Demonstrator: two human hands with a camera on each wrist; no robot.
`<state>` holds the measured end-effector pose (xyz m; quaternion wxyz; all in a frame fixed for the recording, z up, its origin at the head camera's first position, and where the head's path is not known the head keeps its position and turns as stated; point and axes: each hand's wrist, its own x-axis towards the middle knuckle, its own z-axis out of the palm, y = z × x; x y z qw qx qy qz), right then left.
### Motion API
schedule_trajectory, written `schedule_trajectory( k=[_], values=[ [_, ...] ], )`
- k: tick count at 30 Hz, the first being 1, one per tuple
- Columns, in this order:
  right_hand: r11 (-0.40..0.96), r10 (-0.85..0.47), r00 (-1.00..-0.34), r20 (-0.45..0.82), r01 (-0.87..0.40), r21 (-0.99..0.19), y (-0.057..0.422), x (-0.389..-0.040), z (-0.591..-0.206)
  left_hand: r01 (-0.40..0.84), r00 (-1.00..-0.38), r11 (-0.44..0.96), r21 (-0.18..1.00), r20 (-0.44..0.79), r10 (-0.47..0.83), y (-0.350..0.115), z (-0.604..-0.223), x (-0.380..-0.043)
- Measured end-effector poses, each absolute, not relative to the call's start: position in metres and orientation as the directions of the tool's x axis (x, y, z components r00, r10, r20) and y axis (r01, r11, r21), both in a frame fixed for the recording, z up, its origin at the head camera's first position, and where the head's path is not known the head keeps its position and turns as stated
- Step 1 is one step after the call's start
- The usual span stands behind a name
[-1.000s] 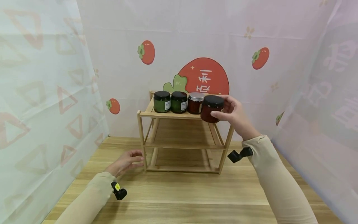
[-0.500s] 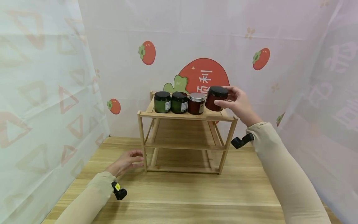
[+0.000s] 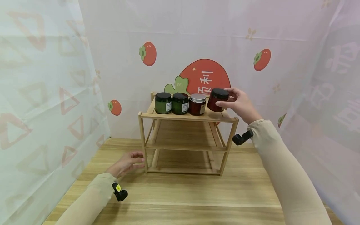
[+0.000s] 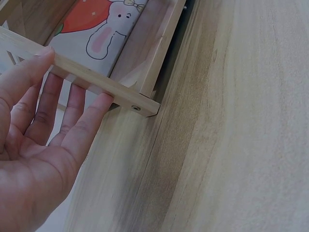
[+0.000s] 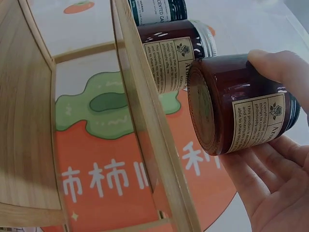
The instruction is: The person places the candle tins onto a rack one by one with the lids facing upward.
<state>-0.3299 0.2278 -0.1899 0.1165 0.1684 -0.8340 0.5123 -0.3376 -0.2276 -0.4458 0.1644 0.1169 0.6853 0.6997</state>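
My right hand (image 3: 239,104) grips a dark red candle jar (image 5: 241,82) with a black lid, thumb on one side and fingers on the other. The jar is slightly tilted over the right end of the wooden rack's (image 3: 185,117) top shelf, its base showing in the right wrist view. Left of it stand a silver-lidded red jar (image 3: 197,104) and two green jars, one at the far left (image 3: 163,103) and one beside it (image 3: 180,103), both black-lidded. Low at the rack's left front, my left hand (image 4: 46,140) holds the post between thumb and fingertips.
Below the top, the rack has two lower levels, with a middle front rail (image 3: 185,147) and a bottom rail (image 3: 182,170). It stands on a wood-grain table (image 3: 197,200). Printed cloth walls (image 3: 197,25) enclose the back and both sides.
My right hand has carried the red jar up and right, from in front of the shelf edge to over its right end; it dipped slightly just now. The left hand stays put.
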Motion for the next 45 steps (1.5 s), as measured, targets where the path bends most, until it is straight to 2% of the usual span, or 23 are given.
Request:
schedule_trajectory(
  k=[23, 45],
  values=[
    [0.531, -0.212, -0.944, 0.251, -0.327, -0.782, 0.227, -0.339, -0.19, -0.052, -0.918, 0.021, 0.998, -0.056, 0.394, -0.226, -0.446, -0.338],
    [0.548, -0.232, -0.944, 0.235, -0.327, -0.77, 0.225, -0.347, -0.194, -0.042, -0.914, 0.005, 0.999, -0.04, 0.404, -0.229, -0.448, -0.34]
  ],
)
